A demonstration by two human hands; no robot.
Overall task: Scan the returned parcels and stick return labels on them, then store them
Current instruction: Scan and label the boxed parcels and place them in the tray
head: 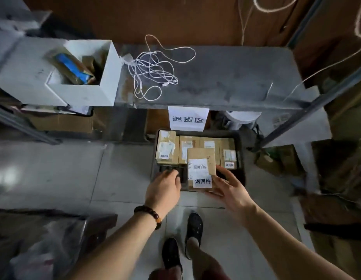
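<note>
Head view. The step in hand is judged to be storage. The brown cardboard parcel (202, 155) already carries its white return label (203, 181) and is at the near right part of the dark plastic tray (242, 150). The tray stands on the floor under the grey metal shelf (226, 77). Whether the parcel already rests on the tray floor cannot be told.

Your right hand (228, 187) supports the parcel at its near right corner. Its fingers (223, 171) lie almost straight along the right side, and the thumb is at the near edge. Your left hand (163, 187) is at the tray's near left corner with its fingers bent down into the tray. Whether they grip the rim cannot be told.

A row of cardboard boxes (188, 147) fills the tray's far edge, and the near left part shows bare ribbed floor.

Next move, as a judgement: seat the parcel flat against the far row with the label up, then release.

Readable writing:
- The return label reads "退回件", below a barcode sticker (200, 166) whose digits are too small to read.
- The white paper sign (188, 119) on the shelf's front edge reads "退货区".
- The small labels on the far row appear to repeat "退回件".
</note>
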